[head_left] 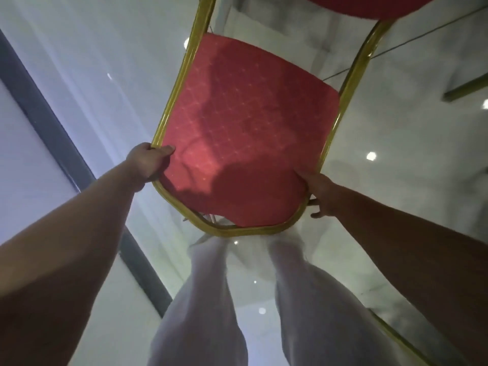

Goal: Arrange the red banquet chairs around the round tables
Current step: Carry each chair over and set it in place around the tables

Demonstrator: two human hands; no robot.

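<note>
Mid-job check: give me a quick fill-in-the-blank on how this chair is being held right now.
1. The left hand and right hand hold a ___ metal frame.
2. The backrest pad inside that frame is ___.
3. The person's trousers are ___.
Missing words: gold; red; white.

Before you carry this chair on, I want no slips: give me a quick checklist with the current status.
1. Left hand grips the chair's gold frame: ok.
2. Right hand grips the frame's opposite side: ok.
3. Chair legs on the floor or lifted: cannot tell, out of view.
4. Round table in sight as target: not ok, none visible.
5. Red backrest faces you, seat beyond: ok.
</note>
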